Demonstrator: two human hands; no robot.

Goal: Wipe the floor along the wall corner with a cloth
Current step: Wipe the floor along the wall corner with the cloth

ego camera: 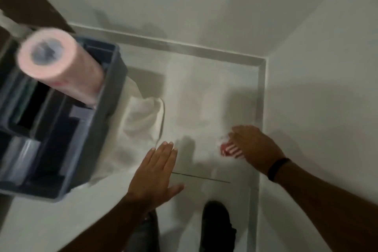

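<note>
My right hand [253,145] presses a red-and-white cloth [230,149] onto the pale floor [204,108], close to the grey skirting strip [261,98] along the right wall. Only part of the cloth shows from under the fingers. The wall corner [264,60] lies further ahead. My left hand [157,172] hovers flat with fingers straight and together, holding nothing, left of the cloth. A black band sits on my right wrist.
A grey caddy [88,129] with a pink paper roll [61,63] stands at the left, on a white sheet [143,118]. My dark shoe [216,225] is at the bottom. A thin dark line [200,178] crosses the floor between the hands.
</note>
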